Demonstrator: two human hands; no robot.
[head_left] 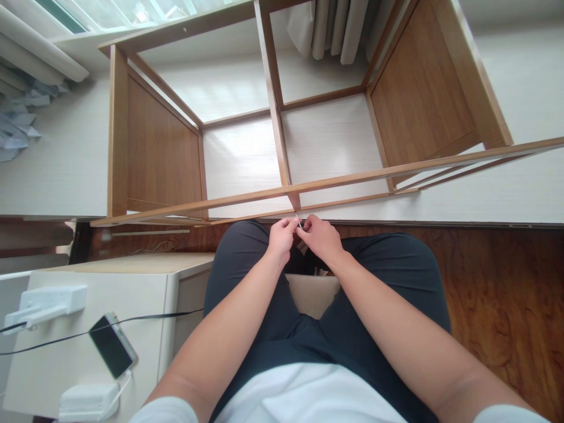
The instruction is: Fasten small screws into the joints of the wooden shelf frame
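Observation:
My left hand (282,238) and my right hand (321,236) meet over my knees, fingertips pinched together on a tiny pale object (299,222) that is too small to identify. Both hands sit just below the front rail of a wooden frame (282,192) lying on the pale floor. I am seated, with dark trousers and a beige seat cushion (312,292) showing between my thighs.
The wooden frame has side panels (161,153) and a centre divider (274,100). At my left stands a white cabinet (132,282) holding a phone (112,345) on a cable, a power strip (48,301) and a white adapter (88,402). Dark wood flooring (497,282) lies to the right.

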